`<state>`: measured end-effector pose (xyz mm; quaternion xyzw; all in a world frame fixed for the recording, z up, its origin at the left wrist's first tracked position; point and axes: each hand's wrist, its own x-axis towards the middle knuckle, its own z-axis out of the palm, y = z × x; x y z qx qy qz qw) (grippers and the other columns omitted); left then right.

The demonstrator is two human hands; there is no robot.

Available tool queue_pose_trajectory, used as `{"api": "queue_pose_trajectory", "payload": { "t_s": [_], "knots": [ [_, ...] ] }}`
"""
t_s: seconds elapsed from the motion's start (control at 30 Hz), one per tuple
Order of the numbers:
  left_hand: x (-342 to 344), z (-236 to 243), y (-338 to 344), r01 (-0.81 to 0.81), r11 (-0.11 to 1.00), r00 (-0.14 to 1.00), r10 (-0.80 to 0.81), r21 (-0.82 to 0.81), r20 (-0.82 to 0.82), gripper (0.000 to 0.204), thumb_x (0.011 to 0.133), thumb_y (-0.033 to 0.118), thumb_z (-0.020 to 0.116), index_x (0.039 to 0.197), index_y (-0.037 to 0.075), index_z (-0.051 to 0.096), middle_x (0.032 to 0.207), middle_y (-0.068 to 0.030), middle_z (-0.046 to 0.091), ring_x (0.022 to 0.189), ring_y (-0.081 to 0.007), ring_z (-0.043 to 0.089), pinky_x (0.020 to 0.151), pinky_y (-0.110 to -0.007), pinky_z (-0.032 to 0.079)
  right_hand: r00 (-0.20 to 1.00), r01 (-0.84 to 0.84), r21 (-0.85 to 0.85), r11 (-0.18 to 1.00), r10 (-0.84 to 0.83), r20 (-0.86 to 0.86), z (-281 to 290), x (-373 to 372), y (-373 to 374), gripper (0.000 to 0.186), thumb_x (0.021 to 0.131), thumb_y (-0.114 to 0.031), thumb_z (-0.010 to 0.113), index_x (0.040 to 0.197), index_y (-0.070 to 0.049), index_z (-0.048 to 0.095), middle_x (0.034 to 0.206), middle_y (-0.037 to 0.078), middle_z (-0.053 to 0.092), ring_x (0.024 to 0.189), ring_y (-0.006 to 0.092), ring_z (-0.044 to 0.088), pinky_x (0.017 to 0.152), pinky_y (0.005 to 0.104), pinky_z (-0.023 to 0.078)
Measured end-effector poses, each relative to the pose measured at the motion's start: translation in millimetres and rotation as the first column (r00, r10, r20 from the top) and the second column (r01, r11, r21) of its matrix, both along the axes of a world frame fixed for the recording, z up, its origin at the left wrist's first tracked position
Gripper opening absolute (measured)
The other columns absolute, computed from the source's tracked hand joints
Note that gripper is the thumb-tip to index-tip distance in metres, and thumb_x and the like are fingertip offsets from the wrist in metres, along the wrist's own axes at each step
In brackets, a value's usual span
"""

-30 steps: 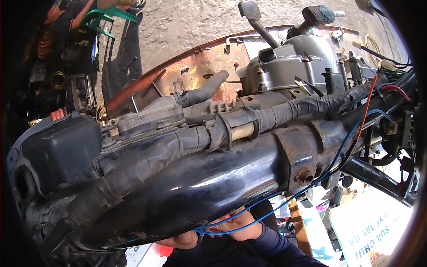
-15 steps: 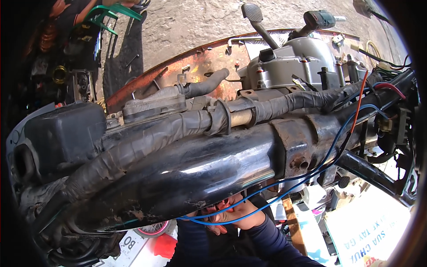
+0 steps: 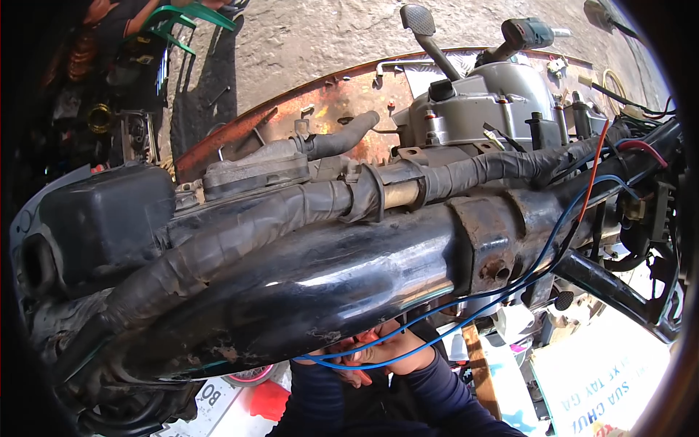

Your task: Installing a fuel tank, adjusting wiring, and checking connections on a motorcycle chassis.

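Observation:
My right hand (image 3: 397, 353) is below the black frame tube (image 3: 313, 269), fingers wrapped round a red-handled tool (image 3: 366, 337), perhaps pliers. My left hand (image 3: 342, 368) is beside it, closed and mostly hidden by the tube and my right hand; what it holds is unclear. Two blue wires (image 3: 466, 328) loop across both hands from the right of the machine. A tape-wrapped harness (image 3: 262, 218) runs along the tube, and a rusty bracket (image 3: 488, 240) wraps the tube above the wires.
Behind lie a silver engine case (image 3: 480, 105), a power tool (image 3: 526, 34), a rusty metal tray (image 3: 218, 141) and a green plastic chair (image 3: 175, 20) by another person (image 3: 131, 22). A white sign (image 3: 597, 368) and wooden bar (image 3: 480, 364) sit lower right.
Compared with a second ago, my hands and the red-handled tool show more below the tube, and the blue wire loop reaches further left. The view has shifted slightly.

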<state>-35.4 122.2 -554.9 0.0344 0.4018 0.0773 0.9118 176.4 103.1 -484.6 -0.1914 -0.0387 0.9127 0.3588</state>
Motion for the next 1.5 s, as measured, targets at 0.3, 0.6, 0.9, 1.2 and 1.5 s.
{"api": "queue_pose_trajectory", "payload": {
  "t_s": [0.3,0.6,0.9,1.2,1.5],
  "knots": [
    [4,-22,-54,0.517,0.647,0.405,0.392,-0.56,0.826,0.047,0.092,0.018,0.055,0.132,-0.003,0.043,0.118,-0.0188,0.058,0.104,-0.0286,0.062,0.093,-0.039,0.05,0.995,-0.094,0.034,0.995,0.094,-0.014,10,-6,0,0.026,0.096,-0.024,0.059,0.102,0.001,0.051,0.071,0.008,0.056,0.06,0.0179,0.058,0.053,0.0292,0.047],
    [15,-29,8,0.73,0.385,0.224,0.646,-0.565,0.73,0.049,0.091,0.016,0.058,0.132,-0.003,0.041,0.115,-0.0177,0.059,0.105,-0.0285,0.06,0.095,-0.039,0.049,0.96,0.13,-0.117,0.985,-0.155,-0.234,30,-34,-9,0.025,0.1,-0.027,0.051,0.099,-0.001,0.051,0.074,0.007,0.054,0.062,0.0158,0.057,0.055,0.0272,0.049],
    [10,-22,64,0.805,0.152,0.328,0.691,-0.573,0.644,0.047,0.092,0.018,0.057,0.131,-0.004,0.042,0.115,-0.0191,0.058,0.103,-0.029,0.06,0.092,-0.04,0.05,0.856,0.122,-0.236,0.964,-0.222,-0.467,34,-45,-12,0.035,0.097,-0.035,0.055,0.103,-0.001,0.049,0.077,0.01,0.052,0.067,0.0211,0.055,0.06,0.0336,0.049],
    [-21,15,-1,0.828,-0.096,0.449,0.704,-0.552,0.551,0.046,0.093,0.02,0.056,0.129,-0.005,0.043,0.115,-0.0205,0.058,0.101,-0.0295,0.06,0.089,-0.04,0.051,0.743,0.178,-0.196,0.964,-0.262,-0.615,32,-72,-11,0.046,0.093,-0.045,0.056,0.106,-0.002,0.047,0.082,0.013,0.05,0.073,0.026,0.055,0.067,0.0396,0.05],
    [-53,26,20,0.814,-0.342,0.558,0.684,-0.469,0.47,0.046,0.094,0.022,0.055,0.127,-0.007,0.043,0.115,-0.0219,0.057,0.1,-0.03,0.06,0.086,-0.041,0.052,0.748,0.222,-0.059,0.973,-0.209,-0.63,14,-80,-13,0.056,0.093,-0.047,0.055,0.125,-0.003,0.042,0.107,0.02,0.055,0.105,0.0336,0.057,0.093,0.0468,0.045]
  ]
}}
